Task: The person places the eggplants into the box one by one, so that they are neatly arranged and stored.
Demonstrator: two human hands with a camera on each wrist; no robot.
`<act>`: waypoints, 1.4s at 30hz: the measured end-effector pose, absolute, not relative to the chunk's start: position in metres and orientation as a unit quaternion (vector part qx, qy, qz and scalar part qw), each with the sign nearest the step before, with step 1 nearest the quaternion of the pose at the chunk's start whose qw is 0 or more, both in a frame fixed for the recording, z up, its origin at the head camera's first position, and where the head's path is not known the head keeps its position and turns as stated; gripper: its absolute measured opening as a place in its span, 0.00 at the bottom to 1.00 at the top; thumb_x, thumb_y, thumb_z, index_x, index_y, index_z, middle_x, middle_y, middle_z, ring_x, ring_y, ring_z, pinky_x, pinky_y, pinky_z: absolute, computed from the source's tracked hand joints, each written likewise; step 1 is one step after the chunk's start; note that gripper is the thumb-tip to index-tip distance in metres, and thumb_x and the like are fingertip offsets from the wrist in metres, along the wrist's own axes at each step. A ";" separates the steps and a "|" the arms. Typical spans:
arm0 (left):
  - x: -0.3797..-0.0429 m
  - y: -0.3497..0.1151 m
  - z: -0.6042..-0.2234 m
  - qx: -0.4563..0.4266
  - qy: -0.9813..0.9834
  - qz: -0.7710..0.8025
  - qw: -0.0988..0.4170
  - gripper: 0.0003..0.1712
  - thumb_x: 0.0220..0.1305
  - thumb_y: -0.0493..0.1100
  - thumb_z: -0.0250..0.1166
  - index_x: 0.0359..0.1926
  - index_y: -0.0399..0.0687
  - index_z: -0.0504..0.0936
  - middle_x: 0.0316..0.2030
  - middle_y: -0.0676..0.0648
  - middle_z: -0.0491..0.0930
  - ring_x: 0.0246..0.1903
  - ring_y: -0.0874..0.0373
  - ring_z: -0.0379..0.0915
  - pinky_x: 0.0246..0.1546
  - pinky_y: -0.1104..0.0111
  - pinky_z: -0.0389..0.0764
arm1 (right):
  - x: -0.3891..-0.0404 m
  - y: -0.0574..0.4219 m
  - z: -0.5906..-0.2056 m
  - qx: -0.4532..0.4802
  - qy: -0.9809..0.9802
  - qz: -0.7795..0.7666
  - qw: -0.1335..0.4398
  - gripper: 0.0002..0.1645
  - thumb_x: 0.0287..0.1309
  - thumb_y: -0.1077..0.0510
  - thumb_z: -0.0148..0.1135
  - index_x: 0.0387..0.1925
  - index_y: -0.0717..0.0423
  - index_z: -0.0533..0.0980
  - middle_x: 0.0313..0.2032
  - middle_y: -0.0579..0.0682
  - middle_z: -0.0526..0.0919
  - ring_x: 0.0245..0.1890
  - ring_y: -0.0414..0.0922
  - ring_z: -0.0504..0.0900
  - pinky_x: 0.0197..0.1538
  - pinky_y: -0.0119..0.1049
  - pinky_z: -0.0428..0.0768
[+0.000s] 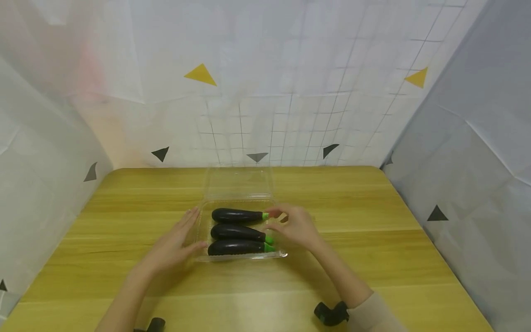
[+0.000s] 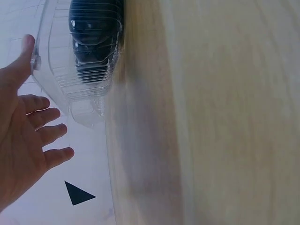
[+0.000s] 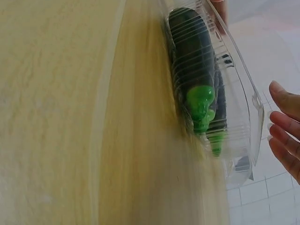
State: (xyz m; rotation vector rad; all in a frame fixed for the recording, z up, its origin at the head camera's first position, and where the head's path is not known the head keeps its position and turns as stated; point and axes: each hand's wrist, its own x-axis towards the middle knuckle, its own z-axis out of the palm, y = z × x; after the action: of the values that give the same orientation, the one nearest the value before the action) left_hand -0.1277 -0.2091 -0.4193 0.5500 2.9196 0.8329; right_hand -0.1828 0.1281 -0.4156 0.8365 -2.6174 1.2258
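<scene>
Three dark purple eggplants [image 1: 238, 247] with bright green stem ends lie side by side in a clear plastic clamshell box [image 1: 244, 258]. Its transparent lid [image 1: 238, 182] is folded back toward the wall. My left hand [image 1: 176, 244] rests at the box's left side with fingers spread, thumb at the front left rim. In the left wrist view its thumb meets the rim. My right hand [image 1: 296, 226] hovers by the right rim, near the green end of the farthest eggplant. Bent fingers and thumb stay apart there, and the right wrist view shows nothing between them.
A wooden table [image 1: 373, 258] carries the box. White sheeting [image 1: 265, 69] with yellow and black triangles and grid lines stands behind and at both sides. Dark wrist-worn pieces [image 1: 331, 313] show near both forearms at the bottom.
</scene>
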 end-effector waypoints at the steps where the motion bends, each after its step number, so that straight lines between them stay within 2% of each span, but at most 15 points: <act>1: -0.129 -0.209 -0.419 0.178 0.946 0.271 0.023 0.52 0.64 0.61 0.61 0.76 0.45 0.44 0.75 0.42 0.42 0.72 0.39 0.40 0.65 0.40 0.50 | -0.183 0.129 -0.416 0.276 -0.868 0.408 0.068 0.21 0.45 0.58 0.77 0.45 0.55 0.83 0.35 0.49 0.86 0.37 0.48 0.83 0.36 0.30 0.82; 6: -0.135 -0.211 -0.417 0.160 0.947 0.278 0.005 0.48 0.66 0.59 0.60 0.75 0.43 0.48 0.72 0.36 0.50 0.69 0.36 0.50 0.64 0.40 0.55 | -0.187 0.132 -0.417 0.263 -0.871 0.410 0.070 0.23 0.45 0.56 0.77 0.45 0.56 0.83 0.34 0.46 0.86 0.37 0.48 0.83 0.34 0.28 0.81; 10: -0.142 -0.211 -0.415 0.141 0.951 0.276 -0.006 0.46 0.67 0.61 0.57 0.74 0.39 0.52 0.70 0.34 0.56 0.67 0.35 0.54 0.63 0.41 0.57 | -0.190 0.136 -0.419 0.257 -0.872 0.411 0.077 0.22 0.46 0.55 0.76 0.46 0.56 0.83 0.35 0.50 0.86 0.37 0.46 0.82 0.32 0.28 0.81; 15: -0.147 -0.212 -0.413 0.129 0.953 0.273 -0.022 0.47 0.66 0.66 0.54 0.72 0.37 0.55 0.67 0.34 0.63 0.65 0.35 0.58 0.61 0.41 0.61 | -0.194 0.139 -0.422 0.254 -0.870 0.414 0.086 0.22 0.46 0.56 0.77 0.46 0.54 0.83 0.35 0.51 0.87 0.36 0.45 0.82 0.32 0.29 0.81; 21: -0.153 -0.210 -0.414 0.130 0.953 0.272 -0.031 0.47 0.66 0.67 0.53 0.73 0.39 0.55 0.63 0.36 0.69 0.62 0.36 0.62 0.59 0.40 0.64 | -0.199 0.143 -0.427 0.248 -0.874 0.408 0.086 0.23 0.46 0.54 0.77 0.47 0.54 0.83 0.36 0.50 0.86 0.37 0.43 0.82 0.33 0.29 0.81; 28: -0.162 -0.211 -0.415 0.136 0.952 0.274 -0.027 0.47 0.62 0.61 0.64 0.72 0.40 0.57 0.62 0.37 0.70 0.62 0.36 0.63 0.57 0.39 0.66 | -0.200 0.144 -0.426 0.237 -0.879 0.403 0.096 0.23 0.45 0.54 0.77 0.46 0.54 0.83 0.35 0.48 0.87 0.36 0.42 0.82 0.31 0.29 0.81; 39: -0.177 -0.217 -0.423 0.143 0.951 0.271 -0.026 0.47 0.61 0.58 0.66 0.71 0.38 0.59 0.61 0.35 0.70 0.60 0.36 0.65 0.57 0.40 0.66 | -0.210 0.145 -0.428 0.244 -0.877 0.404 0.094 0.21 0.46 0.56 0.76 0.45 0.55 0.83 0.34 0.43 0.86 0.36 0.41 0.81 0.32 0.29 0.81; 42: -0.180 -0.218 -0.424 0.139 0.951 0.274 -0.020 0.47 0.61 0.58 0.66 0.71 0.38 0.59 0.61 0.35 0.70 0.60 0.36 0.65 0.57 0.39 0.66 | -0.214 0.146 -0.430 0.253 -0.876 0.400 0.088 0.22 0.46 0.55 0.76 0.45 0.56 0.83 0.34 0.43 0.86 0.37 0.45 0.82 0.33 0.30 0.81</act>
State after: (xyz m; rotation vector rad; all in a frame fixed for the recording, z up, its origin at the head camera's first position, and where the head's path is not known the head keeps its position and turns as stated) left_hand -0.1797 -0.2179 -0.4242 0.4420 3.0287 0.8717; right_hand -0.2137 0.1457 -0.4298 0.7536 -2.6094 1.1915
